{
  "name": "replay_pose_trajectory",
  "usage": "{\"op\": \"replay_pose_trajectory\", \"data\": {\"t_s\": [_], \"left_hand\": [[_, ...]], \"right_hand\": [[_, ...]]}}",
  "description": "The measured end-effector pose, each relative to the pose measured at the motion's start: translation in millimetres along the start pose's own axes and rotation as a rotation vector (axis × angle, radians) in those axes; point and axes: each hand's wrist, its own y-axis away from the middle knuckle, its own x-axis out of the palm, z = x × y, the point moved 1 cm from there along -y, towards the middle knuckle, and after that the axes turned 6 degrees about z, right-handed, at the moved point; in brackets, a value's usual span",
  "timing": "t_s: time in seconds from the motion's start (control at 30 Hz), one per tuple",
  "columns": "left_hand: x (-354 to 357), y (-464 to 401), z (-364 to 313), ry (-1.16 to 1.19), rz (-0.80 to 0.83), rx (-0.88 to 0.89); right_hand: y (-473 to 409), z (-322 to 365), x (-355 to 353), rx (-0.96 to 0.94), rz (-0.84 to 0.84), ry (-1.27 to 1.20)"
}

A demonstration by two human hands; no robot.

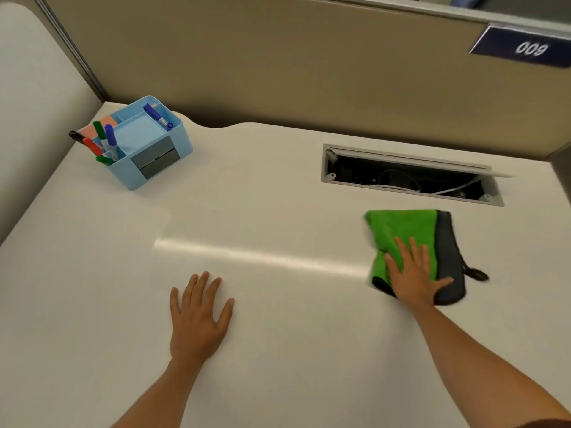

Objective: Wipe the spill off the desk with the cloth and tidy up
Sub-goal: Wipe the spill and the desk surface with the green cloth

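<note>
Your right hand (415,273) presses flat, fingers spread, on the folded green-and-grey microfibre cloth (404,233) at the white desk's (278,196) right side, just before the cable hatch. Your left hand (199,316) lies open, bracing (gripping nothing). Any spill is hard to see.
</note>
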Motion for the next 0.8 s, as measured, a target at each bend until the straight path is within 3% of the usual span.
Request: {"op": "replay_pose_trajectory", "data": {"t_s": [0.1,0.2,0.53,0.73,0.8], "left_hand": [[-1,1,-1,-0.007,-0.006,-0.002],[-2,2,-3,-0.014,-0.006,-0.007],[-1,3,-4,-0.015,-0.02,-0.001],[-7,9,-23,0.131,-0.245,-0.031],[-9,11,-48,0.169,-0.282,0.062]], "right_hand": [[18,-20,4,0.12,-0.02,-0.051],[38,-5,19,0.114,-0.031,-0.051],[127,111,82,-0.413,0.088,0.182],[172,145,108,-0.739,0.139,0.335],[169,142,107,-0.791,0.154,0.331]]}}
